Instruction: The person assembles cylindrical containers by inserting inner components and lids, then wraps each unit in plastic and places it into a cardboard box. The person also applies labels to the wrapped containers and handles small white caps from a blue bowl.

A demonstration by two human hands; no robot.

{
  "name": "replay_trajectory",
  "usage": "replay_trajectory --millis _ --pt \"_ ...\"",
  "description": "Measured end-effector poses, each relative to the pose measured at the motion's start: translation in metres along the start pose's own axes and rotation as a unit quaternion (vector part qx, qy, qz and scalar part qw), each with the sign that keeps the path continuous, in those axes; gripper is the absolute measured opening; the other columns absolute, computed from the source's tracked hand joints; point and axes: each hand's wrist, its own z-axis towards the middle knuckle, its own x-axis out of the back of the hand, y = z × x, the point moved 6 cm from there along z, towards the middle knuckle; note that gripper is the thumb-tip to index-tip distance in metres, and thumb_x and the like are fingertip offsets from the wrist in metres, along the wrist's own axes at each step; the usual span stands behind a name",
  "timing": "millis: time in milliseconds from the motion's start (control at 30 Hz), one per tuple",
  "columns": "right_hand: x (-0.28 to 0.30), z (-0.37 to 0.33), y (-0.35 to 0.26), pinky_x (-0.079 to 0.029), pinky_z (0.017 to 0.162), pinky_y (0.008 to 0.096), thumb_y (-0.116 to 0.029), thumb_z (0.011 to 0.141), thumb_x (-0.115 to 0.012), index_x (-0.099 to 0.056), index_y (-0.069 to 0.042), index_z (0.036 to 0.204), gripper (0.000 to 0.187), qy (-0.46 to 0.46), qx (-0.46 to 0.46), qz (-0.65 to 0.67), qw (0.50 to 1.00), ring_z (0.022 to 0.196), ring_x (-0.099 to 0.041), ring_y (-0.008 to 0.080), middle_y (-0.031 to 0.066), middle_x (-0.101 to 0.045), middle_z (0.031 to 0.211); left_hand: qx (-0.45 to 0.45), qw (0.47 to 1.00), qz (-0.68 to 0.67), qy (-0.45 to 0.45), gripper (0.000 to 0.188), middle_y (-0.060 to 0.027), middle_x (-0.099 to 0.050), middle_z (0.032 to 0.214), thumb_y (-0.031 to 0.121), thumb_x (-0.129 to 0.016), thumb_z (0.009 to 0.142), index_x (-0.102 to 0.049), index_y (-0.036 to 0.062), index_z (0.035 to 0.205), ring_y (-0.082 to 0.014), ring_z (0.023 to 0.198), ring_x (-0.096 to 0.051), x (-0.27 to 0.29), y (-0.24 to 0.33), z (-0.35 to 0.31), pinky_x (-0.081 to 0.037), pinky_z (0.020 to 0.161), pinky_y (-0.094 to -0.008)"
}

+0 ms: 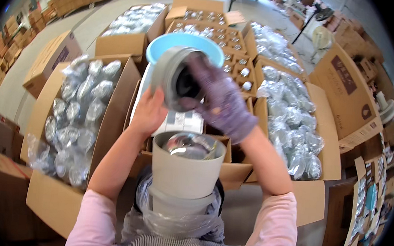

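Both hands are raised over the middle of the work area, at a grey round container (166, 69) tilted on its side. Its dark opening faces right, and motion blurs its edges. My bare left hand (150, 110) grips its lower left side. My right hand (222, 95), in a purple-grey knit glove, holds the right side, its fingers across the opening. Closer to me stands a beige bucket (186, 173) with a shiny metal domed piece (188, 145) inside. It rests on another pale bucket (181, 205) wrapped in clear plastic.
A light blue basin (187, 41) stands beyond the hands. Open cartons of plastic-wrapped silvery pieces flank me at left (74, 118) and right (292, 121). Divided cartons (233, 40) holding shiny pieces sit at the back. A white printed box (181, 121) lies under my hands.
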Motion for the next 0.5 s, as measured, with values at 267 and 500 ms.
replay_trajectory --millis 267,500 --pt "-0.009 0.007 0.003 -0.055 0.079 0.0439 -0.008 0.091 -0.056 -0.037 -0.010 0.142 0.055 -0.025 -0.033 0.045 0.998 0.095 -0.064 0.0348 0.0232 -0.051 0.121 -0.259 0.923 0.284 -0.028 0.040 -0.0034 -0.065 0.097 0.010 -0.077 0.079 -0.060 0.0003 0.114 -0.0116 0.085 -0.060 -0.058 0.076 -0.023 -0.049 0.076 -0.0278" --pt "0.023 0.022 -0.022 -0.038 0.106 0.0466 -0.032 0.086 -0.066 -0.034 0.000 0.143 0.073 0.082 0.036 0.042 0.995 0.124 -0.047 0.0417 0.0260 -0.046 0.134 -0.235 0.943 0.226 -0.073 0.041 -0.0046 -0.065 0.100 0.005 -0.076 0.079 -0.057 -0.0004 0.114 -0.0117 0.087 -0.060 -0.071 0.091 -0.041 -0.049 0.077 -0.0288"
